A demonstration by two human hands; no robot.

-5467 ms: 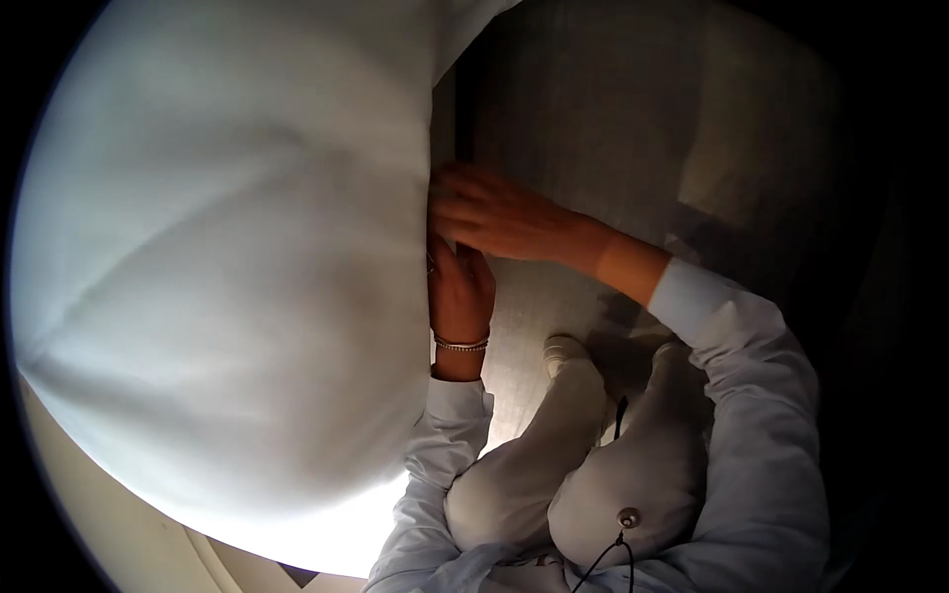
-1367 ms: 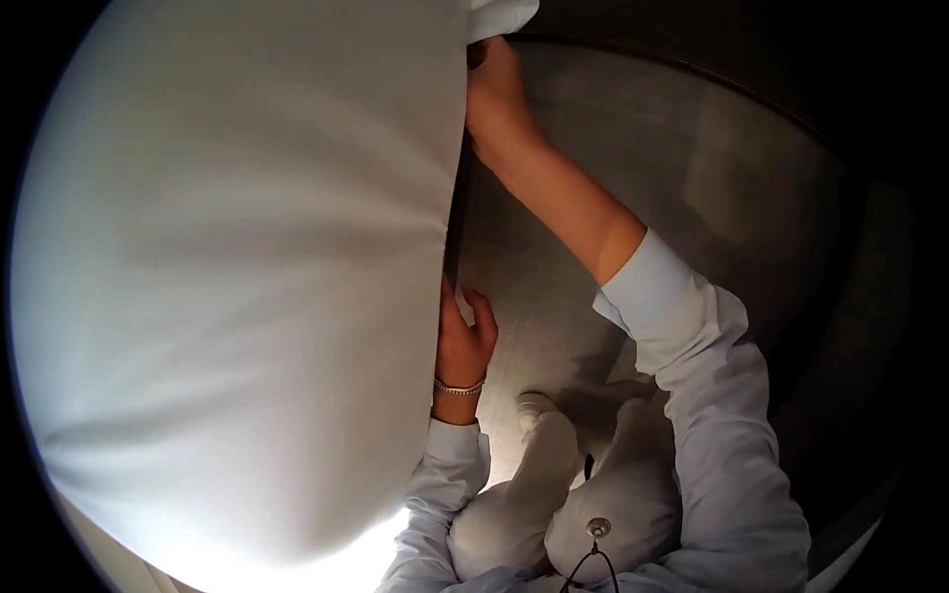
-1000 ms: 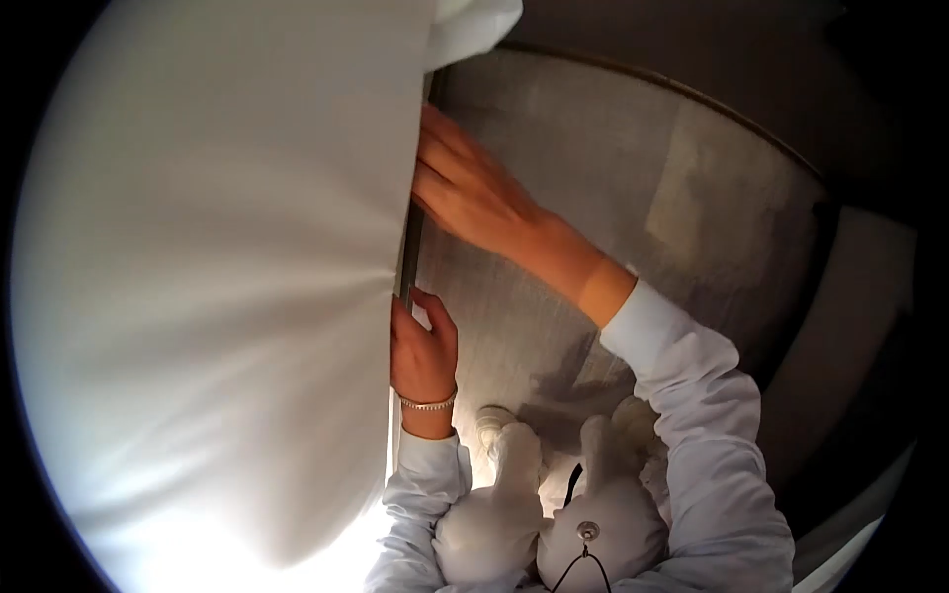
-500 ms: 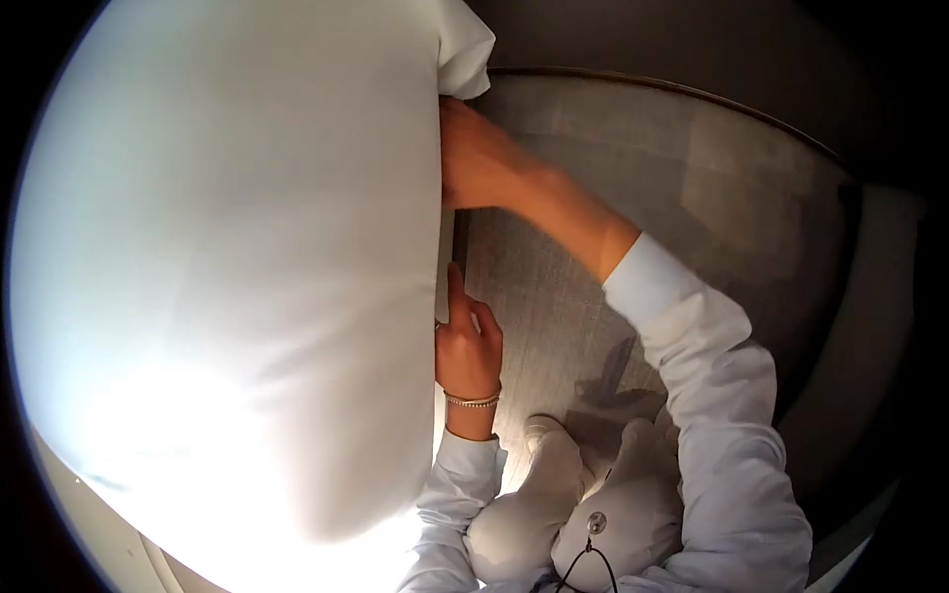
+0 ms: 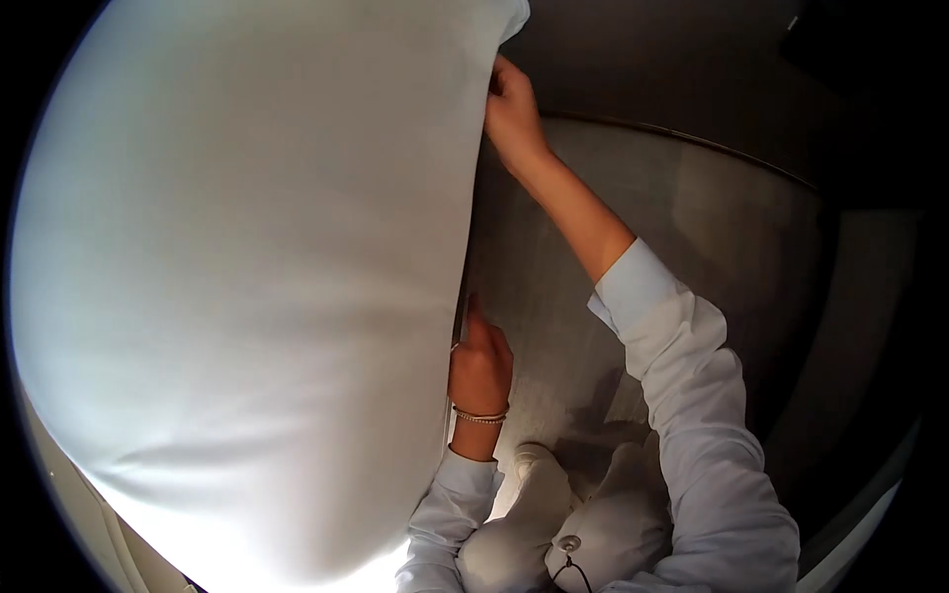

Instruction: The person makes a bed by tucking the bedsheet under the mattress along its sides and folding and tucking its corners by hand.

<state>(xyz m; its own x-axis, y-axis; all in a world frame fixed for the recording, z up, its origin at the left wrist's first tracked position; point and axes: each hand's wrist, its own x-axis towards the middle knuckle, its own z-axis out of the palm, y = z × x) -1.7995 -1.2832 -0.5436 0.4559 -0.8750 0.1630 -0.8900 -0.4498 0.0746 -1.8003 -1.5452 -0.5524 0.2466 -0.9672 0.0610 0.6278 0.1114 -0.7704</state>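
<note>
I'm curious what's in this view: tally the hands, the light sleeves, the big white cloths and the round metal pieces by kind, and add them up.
Hands: 2, the left hand and right hand
Light sleeves: 2, the left sleeve and right sleeve
Big white cloth: 1
Round metal piece: 1
Total: 6
</note>
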